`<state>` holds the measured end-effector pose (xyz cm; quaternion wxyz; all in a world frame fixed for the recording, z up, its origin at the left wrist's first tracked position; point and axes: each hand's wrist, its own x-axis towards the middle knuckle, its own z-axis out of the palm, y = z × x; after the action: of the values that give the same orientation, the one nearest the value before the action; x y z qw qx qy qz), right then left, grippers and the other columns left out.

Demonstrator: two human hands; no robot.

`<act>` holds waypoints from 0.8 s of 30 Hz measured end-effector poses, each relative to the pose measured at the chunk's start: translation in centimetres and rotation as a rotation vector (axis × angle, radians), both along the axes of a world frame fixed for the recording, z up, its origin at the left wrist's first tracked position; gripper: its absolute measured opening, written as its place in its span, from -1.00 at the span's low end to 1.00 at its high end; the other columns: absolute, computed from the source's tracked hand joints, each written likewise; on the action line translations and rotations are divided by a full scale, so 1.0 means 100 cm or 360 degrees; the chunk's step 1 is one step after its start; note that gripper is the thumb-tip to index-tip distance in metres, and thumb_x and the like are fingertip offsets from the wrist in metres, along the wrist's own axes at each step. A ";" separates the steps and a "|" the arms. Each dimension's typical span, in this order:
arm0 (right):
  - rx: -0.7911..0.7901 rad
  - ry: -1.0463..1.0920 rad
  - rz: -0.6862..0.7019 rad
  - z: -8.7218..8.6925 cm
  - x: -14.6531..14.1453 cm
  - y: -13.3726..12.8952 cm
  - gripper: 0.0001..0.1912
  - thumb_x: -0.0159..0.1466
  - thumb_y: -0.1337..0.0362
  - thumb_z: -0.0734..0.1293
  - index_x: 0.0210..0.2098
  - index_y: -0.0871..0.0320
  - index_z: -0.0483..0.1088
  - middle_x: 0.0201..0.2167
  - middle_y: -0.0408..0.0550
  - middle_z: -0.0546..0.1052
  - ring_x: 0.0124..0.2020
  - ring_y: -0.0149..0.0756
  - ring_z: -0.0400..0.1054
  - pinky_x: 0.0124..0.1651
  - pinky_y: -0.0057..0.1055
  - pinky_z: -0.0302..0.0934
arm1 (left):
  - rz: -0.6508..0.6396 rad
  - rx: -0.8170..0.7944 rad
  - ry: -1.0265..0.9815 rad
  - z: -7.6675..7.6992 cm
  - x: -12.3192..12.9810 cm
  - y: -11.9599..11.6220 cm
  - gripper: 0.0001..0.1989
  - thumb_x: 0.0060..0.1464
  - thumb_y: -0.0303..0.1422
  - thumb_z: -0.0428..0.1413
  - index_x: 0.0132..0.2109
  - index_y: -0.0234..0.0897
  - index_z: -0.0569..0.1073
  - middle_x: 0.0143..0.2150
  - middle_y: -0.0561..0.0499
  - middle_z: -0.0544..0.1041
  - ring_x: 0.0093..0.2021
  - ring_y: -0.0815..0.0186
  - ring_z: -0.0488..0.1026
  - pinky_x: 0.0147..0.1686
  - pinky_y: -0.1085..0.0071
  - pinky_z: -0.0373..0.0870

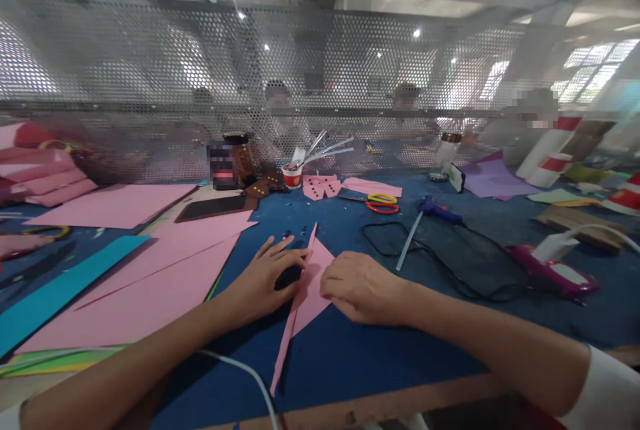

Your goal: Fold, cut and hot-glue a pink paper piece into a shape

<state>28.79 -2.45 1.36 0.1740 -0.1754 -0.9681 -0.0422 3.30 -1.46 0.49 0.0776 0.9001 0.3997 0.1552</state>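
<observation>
A pink paper piece [313, 287] lies on the blue table between my hands, with a narrow folded strip standing up along its left edge. My left hand [277, 273] is on that strip, its thumb and forefinger closed against it while the other fingers spread toward the back. Curled at the right edge of the paper, my right hand [357, 287] presses or holds it with its fingertips, which are partly hidden. Just beyond the left hand are small dark bits [287, 235].
Pink sheets [145, 297] and a teal strip [65, 290] cover the left side. Scissors [383, 203], a glue gun [440, 210] with its cord, and a magenta power strip [555, 273] lie to the right. A perforated screen [340, 77] stands behind a red cup [292, 178].
</observation>
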 end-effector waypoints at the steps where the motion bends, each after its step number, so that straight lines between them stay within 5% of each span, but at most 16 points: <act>1: -0.0009 0.0006 0.0002 0.000 0.000 0.000 -0.84 0.30 0.40 0.25 -0.23 0.18 0.48 -0.34 -0.04 0.56 -0.21 -0.28 0.39 -0.08 -0.35 0.17 | -0.0009 0.0013 0.0002 0.000 0.000 0.000 -0.83 0.23 -0.27 0.05 -0.06 -0.11 0.43 0.29 0.00 0.40 0.42 0.08 0.05 0.38 -0.12 -0.20; 7: -0.0022 0.0026 0.0006 0.000 -0.001 0.001 -0.83 0.30 0.41 0.24 -0.24 0.18 0.48 -0.32 -0.04 0.56 -0.21 -0.28 0.40 -0.06 -0.36 0.19 | -0.0100 0.0140 0.0008 -0.001 -0.002 0.000 -0.79 0.20 -0.34 0.08 -0.01 -0.10 0.45 0.18 0.01 0.49 0.33 0.17 0.22 0.39 0.05 -0.09; 24: -0.0042 0.0048 -0.0008 -0.002 -0.001 0.002 -0.83 0.28 0.42 0.25 -0.24 0.18 0.49 -0.30 -0.05 0.57 -0.20 -0.27 0.42 -0.06 -0.35 0.21 | -0.0125 0.0122 0.0094 0.002 0.001 -0.003 -0.85 0.21 -0.39 0.04 -0.07 -0.14 0.39 0.26 -0.01 0.40 0.37 0.16 0.16 0.39 0.00 -0.11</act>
<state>28.67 -2.25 1.16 0.1860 -0.1807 -0.9654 -0.0272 3.39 -1.73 0.67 0.0373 0.9215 0.3600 0.1407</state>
